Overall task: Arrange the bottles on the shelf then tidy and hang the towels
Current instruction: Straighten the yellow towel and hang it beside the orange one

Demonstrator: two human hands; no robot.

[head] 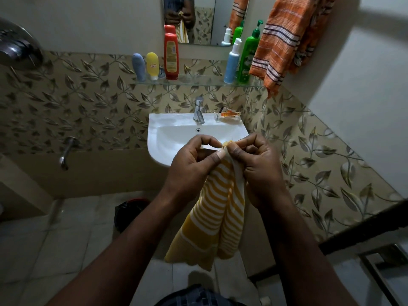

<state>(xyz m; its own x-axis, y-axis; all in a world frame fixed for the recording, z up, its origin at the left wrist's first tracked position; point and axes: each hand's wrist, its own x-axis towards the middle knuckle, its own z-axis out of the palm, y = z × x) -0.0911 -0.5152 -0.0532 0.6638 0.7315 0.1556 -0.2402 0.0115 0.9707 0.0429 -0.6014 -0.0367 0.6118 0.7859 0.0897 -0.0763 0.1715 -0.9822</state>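
**Head view: colours and patterns.** I am seeing the held towel showing yellow and white stripes, narrow near the top and broadening to wide yellow bands lower down. The hanging towel is showing orange, crossed by bands of dark and white stripes. Along the clear glass shelf I am noting, left to right:

- a grey-blue tube
- a yellow tube with a white cap
- a red bottle with a yellow label
- a pale blue bottle with a white pump
- a green bottle with a green pump

The sink is showing plain white. The wall tiles are carrying a grey-brown leaf-and-vine pattern on beige. The floor is showing pale grey tiles.
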